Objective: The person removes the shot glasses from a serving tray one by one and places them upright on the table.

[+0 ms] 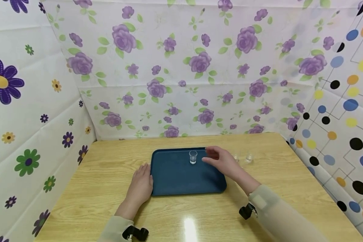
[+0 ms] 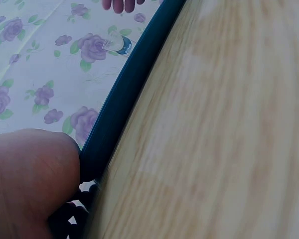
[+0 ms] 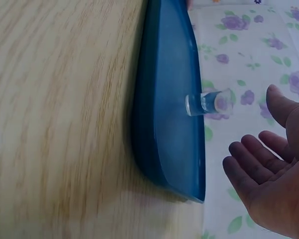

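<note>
A small clear shot glass (image 1: 193,157) stands upright on the dark blue tray (image 1: 181,183), toward its far edge. My left hand (image 1: 140,185) rests along the tray's left rim, fingers extended forward and thumb at the edge; in the left wrist view the thumb side meets the rim (image 2: 122,99). Over the tray's far right part is my right hand (image 1: 223,163), a little to the right of the glass and holding nothing. From the right wrist, its fingers (image 3: 254,162) look loosely bent and spread from the thumb, apart from the glass (image 3: 205,103).
Right of the tray, more small clear glasses (image 1: 249,158) stand on the wooden table (image 1: 284,181), partly hidden behind my right hand and wrist. Floral cloth (image 1: 169,67) hangs along the table's back edge, with patterned cloth on both sides.
</note>
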The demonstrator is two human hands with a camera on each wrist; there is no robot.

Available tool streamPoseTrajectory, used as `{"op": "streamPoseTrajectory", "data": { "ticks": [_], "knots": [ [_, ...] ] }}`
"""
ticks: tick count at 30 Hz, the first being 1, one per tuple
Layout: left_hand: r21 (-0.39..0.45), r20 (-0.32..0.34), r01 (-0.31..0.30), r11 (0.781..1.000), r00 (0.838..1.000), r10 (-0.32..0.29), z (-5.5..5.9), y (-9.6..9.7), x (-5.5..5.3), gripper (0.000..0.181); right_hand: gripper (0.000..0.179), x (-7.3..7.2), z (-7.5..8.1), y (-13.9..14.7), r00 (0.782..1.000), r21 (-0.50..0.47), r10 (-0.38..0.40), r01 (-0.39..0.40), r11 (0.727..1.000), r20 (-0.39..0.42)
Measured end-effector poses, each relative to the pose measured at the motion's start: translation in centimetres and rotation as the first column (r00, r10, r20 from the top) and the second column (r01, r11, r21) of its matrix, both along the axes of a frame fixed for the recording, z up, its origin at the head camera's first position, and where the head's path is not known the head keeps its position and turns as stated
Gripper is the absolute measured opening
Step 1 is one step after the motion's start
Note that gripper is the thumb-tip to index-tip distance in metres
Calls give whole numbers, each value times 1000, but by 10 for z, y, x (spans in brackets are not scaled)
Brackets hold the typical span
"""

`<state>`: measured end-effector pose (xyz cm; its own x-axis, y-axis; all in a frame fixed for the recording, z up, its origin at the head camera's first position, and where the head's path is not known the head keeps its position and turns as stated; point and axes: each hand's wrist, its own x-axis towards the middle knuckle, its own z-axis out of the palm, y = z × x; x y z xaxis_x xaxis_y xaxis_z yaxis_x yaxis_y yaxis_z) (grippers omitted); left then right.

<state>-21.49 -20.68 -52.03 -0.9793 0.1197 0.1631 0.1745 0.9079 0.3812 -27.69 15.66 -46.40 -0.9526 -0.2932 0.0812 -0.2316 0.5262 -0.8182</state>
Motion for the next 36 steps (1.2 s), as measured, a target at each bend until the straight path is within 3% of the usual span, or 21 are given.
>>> {"op": "streamPoseTrajectory", "data": {
  "ticks": [11,20,28,36],
  "knots": [
    [-4,-6,3,1000,1000,-3,-2,4,1,50,69,-4,-10,-16,1000,0,-7,7,1000,26],
    [40,-50,9,999,999,-7,-3,1,0,49,72,-15,-15,-29,998,-17,-39,40,999,48],
    [-5,-14,-3,1000,1000,3,0,0,0,50,72,-24,-23,-35,997,-10,-39,40,999,60],
    [23,-82,15,1000,997,-13,-10,-3,-3,48,71,-28,-26,-40,996,-19,-35,37,999,79]
  ]
}}
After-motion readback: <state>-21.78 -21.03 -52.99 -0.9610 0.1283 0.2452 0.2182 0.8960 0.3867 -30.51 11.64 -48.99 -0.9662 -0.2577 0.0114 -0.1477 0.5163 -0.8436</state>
